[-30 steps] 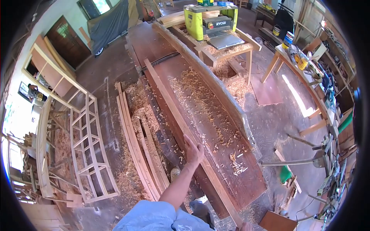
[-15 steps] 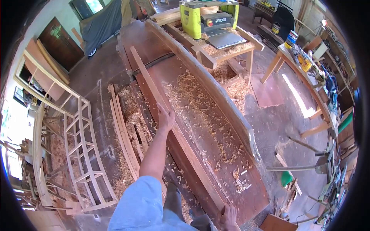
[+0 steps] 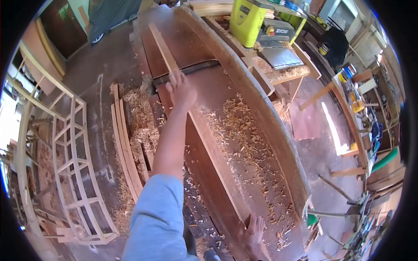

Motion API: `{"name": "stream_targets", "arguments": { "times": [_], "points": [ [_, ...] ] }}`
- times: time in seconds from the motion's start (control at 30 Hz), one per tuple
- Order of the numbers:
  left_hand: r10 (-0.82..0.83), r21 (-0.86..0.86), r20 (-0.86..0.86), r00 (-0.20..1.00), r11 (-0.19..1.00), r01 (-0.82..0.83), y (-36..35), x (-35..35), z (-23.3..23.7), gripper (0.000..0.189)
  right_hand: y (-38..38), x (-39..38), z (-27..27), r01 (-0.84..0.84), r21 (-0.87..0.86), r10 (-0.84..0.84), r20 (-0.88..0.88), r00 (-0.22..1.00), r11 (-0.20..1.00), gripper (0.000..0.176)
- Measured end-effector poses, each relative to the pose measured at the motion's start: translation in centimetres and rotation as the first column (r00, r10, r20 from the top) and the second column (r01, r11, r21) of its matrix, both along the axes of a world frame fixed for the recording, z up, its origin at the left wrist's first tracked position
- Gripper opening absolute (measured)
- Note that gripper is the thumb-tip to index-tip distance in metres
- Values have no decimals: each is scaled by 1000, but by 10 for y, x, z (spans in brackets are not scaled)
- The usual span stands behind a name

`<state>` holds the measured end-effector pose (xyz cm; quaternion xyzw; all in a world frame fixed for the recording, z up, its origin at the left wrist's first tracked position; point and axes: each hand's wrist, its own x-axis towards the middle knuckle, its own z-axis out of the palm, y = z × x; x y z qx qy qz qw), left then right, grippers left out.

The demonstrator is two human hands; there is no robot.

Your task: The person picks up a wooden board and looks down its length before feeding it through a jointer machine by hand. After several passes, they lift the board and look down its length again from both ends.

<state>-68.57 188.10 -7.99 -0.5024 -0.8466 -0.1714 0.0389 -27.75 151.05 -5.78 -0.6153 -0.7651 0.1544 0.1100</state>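
Note:
A long, narrow wooden strip (image 3: 213, 152) lies lengthwise over a reddish-brown workbench (image 3: 202, 89). My left hand (image 3: 182, 90) is stretched far forward, its fingers bent over the strip close to a dark gap that crosses the bench. At the strip's near end, my right hand (image 3: 253, 232) is closed around the wood. Curled wood shavings (image 3: 244, 126) are scattered on the bench to the right of the strip. A thick, rough-edged plank (image 3: 261, 104) runs along the bench's right side.
A green Ryobi planer (image 3: 248, 21) stands on a wooden stand at the back right. Left of the bench, long strips (image 3: 122, 139) lie among shavings, beside a slatted wooden frame (image 3: 78, 165). Tools and cans crowd a side table (image 3: 348, 113) at the right.
The strip has moved forward along the bench, its far end now further past the dark gap. Both hands have moved forward with it, and the camera view has shifted.

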Motion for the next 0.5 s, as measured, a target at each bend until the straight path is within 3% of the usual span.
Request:
{"name": "stream_targets", "arguments": {
  "times": [0.03, 0.2, 0.27, 0.37, 0.43, 0.5],
  "points": [
    [-88, -17, -37, 995, 996, 87, 4, -5, -3, 72, 6, -4, 3, 10, -5, -10, 5, 1000, 1000, 53],
    [-113, 102, 109, 988, 990, 102, -25, 20, -15, 69, -21, 20, 13, -41, 42, 43, -44, 998, 998, 46],
    [-108, 123, 146, 983, 988, 90, -63, 52, -20, 68, -47, 44, 19, -76, 104, 78, -14, 997, 992, 40],
    [-115, 159, 152, 982, 983, 91, -122, 109, -28, 70, -105, 94, 23, -53, 48, 53, 6, 999, 997, 36],
    [-129, 67, 164, 978, 991, 119, -180, 160, -12, 71, -151, 138, 25, -20, -9, 20, 19, 1000, 1000, 34],
    [-146, 6, 284, 948, 989, 151, -242, 215, 5, 75, -212, 197, 27, 23, -77, -19, 54, 998, 997, 32]
  ]
}}
